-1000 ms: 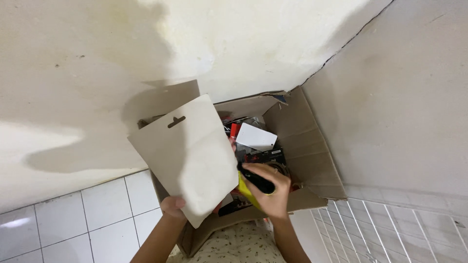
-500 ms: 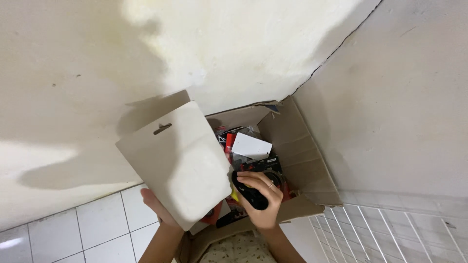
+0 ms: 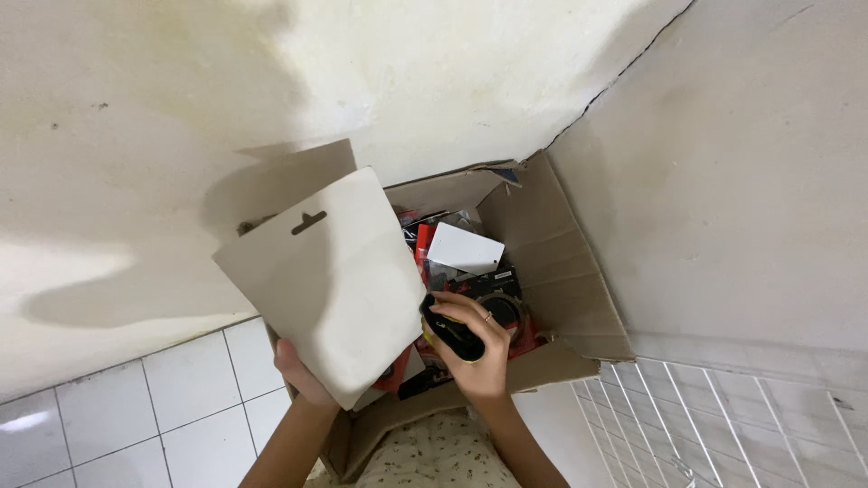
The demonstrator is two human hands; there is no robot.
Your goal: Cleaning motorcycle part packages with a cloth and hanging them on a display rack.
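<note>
Card [image 3: 330, 280] is pinched by the left hand [image 3: 303, 375]; a black tool [image 3: 452, 333] is gripped by the right hand [image 3: 475, 348] at 3 o'clock. The card may slip into the box [image 3: 579, 289], being held by one corner only.

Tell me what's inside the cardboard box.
Inside the cardboard box lie a white card and red-and-black packaged items. The backing card in the left hand covers the box's left part.

the cardboard box [image 3: 579, 280] is open on top, but the pale backing card [image 3: 334, 289] covers its left half — free room only over the right side, above packed items [image 3: 470, 271].
</note>
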